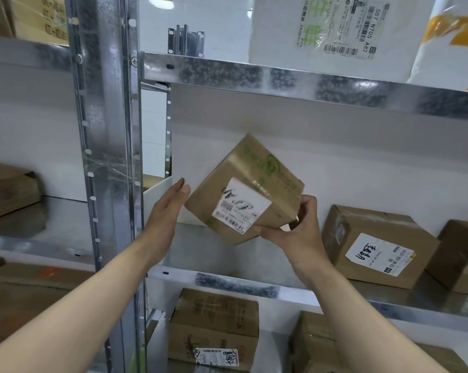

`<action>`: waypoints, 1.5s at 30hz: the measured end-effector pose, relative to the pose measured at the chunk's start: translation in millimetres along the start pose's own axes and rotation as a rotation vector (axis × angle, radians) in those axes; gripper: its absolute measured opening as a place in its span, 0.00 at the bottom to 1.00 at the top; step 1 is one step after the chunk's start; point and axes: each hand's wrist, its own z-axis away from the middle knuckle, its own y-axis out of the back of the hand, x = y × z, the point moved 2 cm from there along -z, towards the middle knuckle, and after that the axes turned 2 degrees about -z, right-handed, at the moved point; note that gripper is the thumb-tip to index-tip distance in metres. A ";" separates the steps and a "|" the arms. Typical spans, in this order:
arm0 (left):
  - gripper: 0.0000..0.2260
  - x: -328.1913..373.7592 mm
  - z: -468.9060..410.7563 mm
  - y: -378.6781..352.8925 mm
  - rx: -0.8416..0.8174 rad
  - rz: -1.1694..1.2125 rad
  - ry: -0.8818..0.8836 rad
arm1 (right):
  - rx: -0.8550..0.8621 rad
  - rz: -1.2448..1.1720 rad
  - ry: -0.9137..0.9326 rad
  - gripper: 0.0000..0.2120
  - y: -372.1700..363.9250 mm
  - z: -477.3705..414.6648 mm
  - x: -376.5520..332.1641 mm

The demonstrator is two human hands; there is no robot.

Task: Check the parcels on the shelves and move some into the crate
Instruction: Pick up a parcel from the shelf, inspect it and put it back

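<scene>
A small brown cardboard parcel (245, 191) with a white address label and green print is tilted in the air in front of the middle shelf (227, 281). My right hand (294, 230) grips its lower right corner, fingers curled round the edge. My left hand (168, 214) is at the parcel's left side with straight fingers, fingertips at or just off its left edge. No crate is in view.
A labelled brown box (375, 246) and another box (461, 254) stand on the middle shelf to the right. Two taped boxes (214, 329) (316, 343) sit on the shelf below. White bags (329, 30) lie above. A steel upright (106, 130) stands left.
</scene>
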 end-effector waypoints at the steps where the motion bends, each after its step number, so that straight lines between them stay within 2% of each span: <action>1: 0.45 -4.2 1.8 -0.3 -0.010 0.001 0.024 | 0.020 -0.050 -0.035 0.39 2.2 -0.3 -0.1; 2: 0.46 -6.8 4.5 -3.9 -0.047 0.009 0.026 | 0.032 -0.103 -0.064 0.43 4.4 -0.6 1.7; 5: 0.36 -8.7 10.9 -18.8 -0.167 0.053 0.011 | -0.015 -0.190 -0.135 0.60 3.6 2.7 7.3; 6: 0.32 -7.4 11.0 -23.4 -0.175 0.070 0.006 | -0.053 -0.161 -0.140 0.63 1.5 4.5 9.1; 8: 0.25 -2.5 7.9 -26.5 -0.141 0.093 -0.013 | -0.104 -0.095 -0.155 0.56 1.4 6.2 12.8; 10: 0.21 2.4 1.0 -21.4 -0.079 0.068 -0.050 | -0.062 -0.006 -0.210 0.42 3.8 4.8 9.2; 13: 0.21 2.2 -7.8 -10.0 -0.052 -0.122 -0.123 | 0.000 0.262 -0.187 0.25 7.6 -4.2 11.9; 15: 0.22 -1.3 -10.8 -7.9 -0.029 -0.223 -0.138 | 0.006 0.309 -0.126 0.17 4.4 -8.3 16.9; 19: 0.21 -8.4 -13.8 -7.0 -0.022 -0.280 -0.150 | 0.000 0.356 -0.132 0.18 -7.1 -8.4 18.8; 23: 0.21 -13.6 -15.0 -1.0 -0.051 -0.285 -0.092 | -0.074 0.328 -0.207 0.24 -15.7 -7.0 24.7; 28: 0.19 -34.0 -11.1 6.4 -0.031 -0.289 0.016 | -0.078 0.340 -0.258 0.20 -19.8 -2.7 38.7; 35: 0.18 -43.4 -7.2 6.9 -0.046 -0.307 0.055 | -0.124 0.400 -0.245 0.24 -21.5 -4.6 54.2; 40: 0.27 -31.5 -12.0 0.3 -0.026 -0.319 0.066 | -0.110 0.410 -0.293 0.32 -17.2 -9.8 50.5; 43: 0.37 -11.9 -20.0 -0.6 0.031 -0.345 -0.041 | -0.053 0.426 -0.266 0.38 -12.9 -18.6 38.5; 45: 0.35 4.4 -27.1 -2.2 0.047 -0.415 -0.138 | -0.029 0.401 -0.214 0.36 -9.6 -24.2 28.2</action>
